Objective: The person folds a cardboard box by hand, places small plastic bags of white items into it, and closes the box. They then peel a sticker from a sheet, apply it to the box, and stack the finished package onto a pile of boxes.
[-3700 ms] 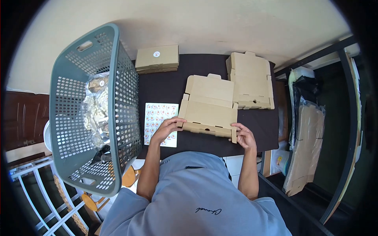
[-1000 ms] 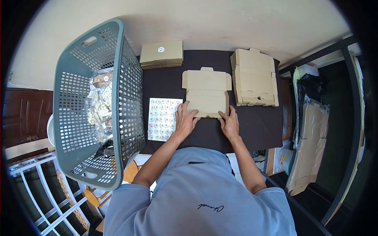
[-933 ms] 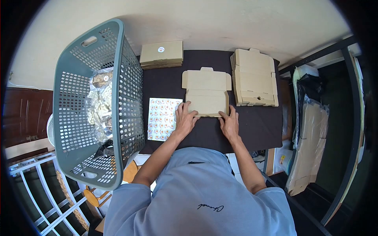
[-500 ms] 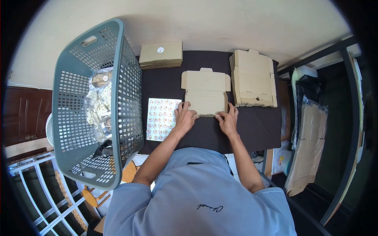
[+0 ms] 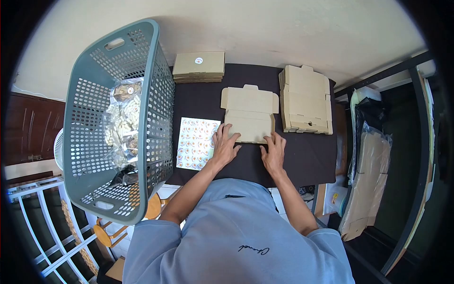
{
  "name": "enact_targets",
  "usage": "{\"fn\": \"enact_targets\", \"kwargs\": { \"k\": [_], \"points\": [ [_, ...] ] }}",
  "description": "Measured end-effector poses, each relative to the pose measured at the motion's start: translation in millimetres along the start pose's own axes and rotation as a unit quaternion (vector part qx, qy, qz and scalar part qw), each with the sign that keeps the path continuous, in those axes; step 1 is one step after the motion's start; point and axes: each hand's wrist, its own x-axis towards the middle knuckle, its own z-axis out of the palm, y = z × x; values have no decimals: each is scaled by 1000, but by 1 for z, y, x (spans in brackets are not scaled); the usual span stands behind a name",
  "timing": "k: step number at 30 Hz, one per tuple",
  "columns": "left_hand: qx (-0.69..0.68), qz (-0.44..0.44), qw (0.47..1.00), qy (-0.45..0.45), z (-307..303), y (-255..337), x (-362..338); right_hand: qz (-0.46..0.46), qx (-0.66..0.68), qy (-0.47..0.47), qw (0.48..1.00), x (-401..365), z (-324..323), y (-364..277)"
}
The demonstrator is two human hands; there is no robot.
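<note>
A brown cardboard box (image 5: 249, 122) lies unfolded on the dark tablecloth, its flap with side tabs spread toward the wall. At its front left corner is my left hand (image 5: 224, 147), fingers apart and fingertips touching the cardboard. My right hand (image 5: 274, 154) rests at the front right corner, its thumb held away from the fingers. Neither hand is wrapped round the box. Beside my left hand lies a white sheet of round stickers (image 5: 195, 142), partly under the fingers.
A large grey-green perforated basket (image 5: 152, 118) stands at left, holding clear plastic bags (image 5: 124, 116) of pale contents. Closed boxes, the top one stickered (image 5: 201, 64), are stacked at the back left. Unfolded boxes (image 5: 306, 102) are piled at right. A dark metal frame (image 5: 422, 142) stands further right.
The box's front edge, which both hands pinched earlier, now lies flatter. My thumbs have come away from it and the fingers have loosened. The view has shifted slightly.
</note>
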Motion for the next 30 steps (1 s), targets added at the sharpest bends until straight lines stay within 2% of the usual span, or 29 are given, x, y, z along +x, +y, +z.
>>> {"fn": "enact_targets", "kwargs": {
  "k": [3, 4, 5, 6, 7, 9, 11, 18, 23, 24, 26, 30],
  "points": [
    [-4, 11, 1000, 7, -3, 9, 3, -40, 47, -14, 998, 0, 9, 3],
    [-3, 12, 1000, 9, -2, 8, 5, -65, 47, 13, 997, 1, 12, 1],
    [-6, 8, 999, -42, 1, 5, 7, -66, 48, 14, 997, 3, 15, 2],
    [-10, 3, 996, -94, 5, 2, 9, -63, 33, -28, 997, 4, 20, 4],
    [-9, 3, 996, -93, 9, -1, 8, -58, 17, -71, 996, 4, 26, 7],
    [7, 30, 998, -46, 14, -4, 8, -63, 14, -53, 996, 6, 32, 9],
    [8, 26, 998, -50, 14, -5, 10, -41, 4, -80, 996, 10, 32, 7],
    [20, 0, 996, -82, 11, 2, 12, -42, -28, -80, 995, 16, 36, 7],
    [13, -9, 996, -82, 10, 5, 10, -49, -24, -141, 988, 21, 33, 15],
    [4, -16, 996, -86, 9, 4, 10, -50, -25, -141, 988, 23, 28, 14],
    [-15, -24, 997, -77, 9, 4, 6, -20, 100, -123, 987, 23, 16, 13],
    [-43, -10, 997, -67, 10, -2, 4, -56, 45, -94, 993, 17, 12, 22]
  ]
}}
